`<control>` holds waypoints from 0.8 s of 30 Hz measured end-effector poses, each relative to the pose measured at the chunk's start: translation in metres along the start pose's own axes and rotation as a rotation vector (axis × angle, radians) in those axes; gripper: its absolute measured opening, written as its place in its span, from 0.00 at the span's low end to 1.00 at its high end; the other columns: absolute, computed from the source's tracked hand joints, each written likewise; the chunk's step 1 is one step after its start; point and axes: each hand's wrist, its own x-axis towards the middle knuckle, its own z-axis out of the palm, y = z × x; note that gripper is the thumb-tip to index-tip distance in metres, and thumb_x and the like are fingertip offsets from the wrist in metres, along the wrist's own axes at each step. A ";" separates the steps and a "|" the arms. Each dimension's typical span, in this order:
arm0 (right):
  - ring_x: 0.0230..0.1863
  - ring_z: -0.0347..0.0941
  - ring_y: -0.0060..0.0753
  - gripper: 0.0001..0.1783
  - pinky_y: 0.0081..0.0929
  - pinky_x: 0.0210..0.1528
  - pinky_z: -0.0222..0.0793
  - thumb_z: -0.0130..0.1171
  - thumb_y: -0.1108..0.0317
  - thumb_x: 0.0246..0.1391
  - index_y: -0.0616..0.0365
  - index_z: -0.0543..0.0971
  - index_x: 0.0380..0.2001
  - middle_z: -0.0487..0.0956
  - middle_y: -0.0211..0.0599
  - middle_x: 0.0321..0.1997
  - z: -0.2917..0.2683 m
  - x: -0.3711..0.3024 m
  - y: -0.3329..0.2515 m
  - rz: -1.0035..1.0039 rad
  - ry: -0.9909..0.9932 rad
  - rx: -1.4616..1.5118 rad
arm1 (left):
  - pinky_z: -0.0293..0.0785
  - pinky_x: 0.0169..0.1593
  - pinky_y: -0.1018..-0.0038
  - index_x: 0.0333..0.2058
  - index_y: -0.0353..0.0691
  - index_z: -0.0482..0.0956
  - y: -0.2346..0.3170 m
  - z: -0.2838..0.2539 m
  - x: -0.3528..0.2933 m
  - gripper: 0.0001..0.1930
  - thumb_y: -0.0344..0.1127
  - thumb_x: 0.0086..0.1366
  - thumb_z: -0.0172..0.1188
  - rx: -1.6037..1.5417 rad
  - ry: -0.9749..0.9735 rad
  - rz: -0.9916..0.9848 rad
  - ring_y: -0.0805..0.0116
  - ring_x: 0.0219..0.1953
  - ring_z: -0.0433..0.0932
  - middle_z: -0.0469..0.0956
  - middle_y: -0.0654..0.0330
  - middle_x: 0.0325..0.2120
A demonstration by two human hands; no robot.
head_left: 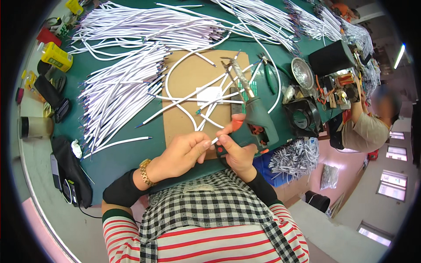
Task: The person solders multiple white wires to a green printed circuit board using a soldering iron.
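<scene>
In front of my chest, both hands meet at a short white cable end point(214, 140). My left hand point(186, 151) is closed in a pinch on the cable, with a gold watch on its wrist. My right hand point(239, 153) pinches the cable from the other side; an orange cover point(237, 123) sits on one of its fingertips. Just beyond my right hand stands a dark grey tool point(261, 117) with a long, stained metal barrel point(244, 81). Several loose white cables point(186, 100) cross on a brown cardboard sheet point(177, 72) beyond my hands.
Large bundles of white cables point(125, 94) cover the table's left and far side. Green-handled pliers point(269, 76), a metal dish point(302, 72) and a black fan-like box point(302, 117) stand at right. A yellow bottle point(57, 57) is far left. Another person point(366, 127) sits at right.
</scene>
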 end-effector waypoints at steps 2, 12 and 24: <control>0.30 0.72 0.25 0.31 0.20 0.36 0.70 0.62 0.80 0.47 0.60 0.61 0.54 0.75 0.37 0.30 -0.002 0.002 0.004 -0.072 0.041 -0.010 | 0.66 0.25 0.79 0.34 0.35 0.73 0.000 0.007 0.003 0.07 0.32 0.68 0.49 -0.093 0.054 0.049 0.79 0.20 0.70 0.71 0.66 0.16; 0.29 0.67 0.21 0.28 0.18 0.30 0.66 0.55 0.78 0.54 0.55 0.57 0.55 0.69 0.33 0.33 0.009 -0.013 0.022 -0.077 -0.061 0.095 | 0.66 0.24 0.79 0.32 0.35 0.74 0.013 0.002 -0.009 0.09 0.33 0.69 0.49 -0.033 0.216 0.356 0.76 0.19 0.69 0.73 0.62 0.21; 0.32 0.72 0.27 0.32 0.24 0.39 0.69 0.62 0.78 0.49 0.56 0.59 0.54 0.75 0.35 0.30 -0.001 -0.008 0.012 -0.286 -0.089 0.060 | 0.68 0.28 0.68 0.31 0.35 0.76 0.004 0.016 -0.012 0.03 0.29 0.61 0.57 0.423 0.283 0.408 0.55 0.24 0.73 0.72 0.54 0.22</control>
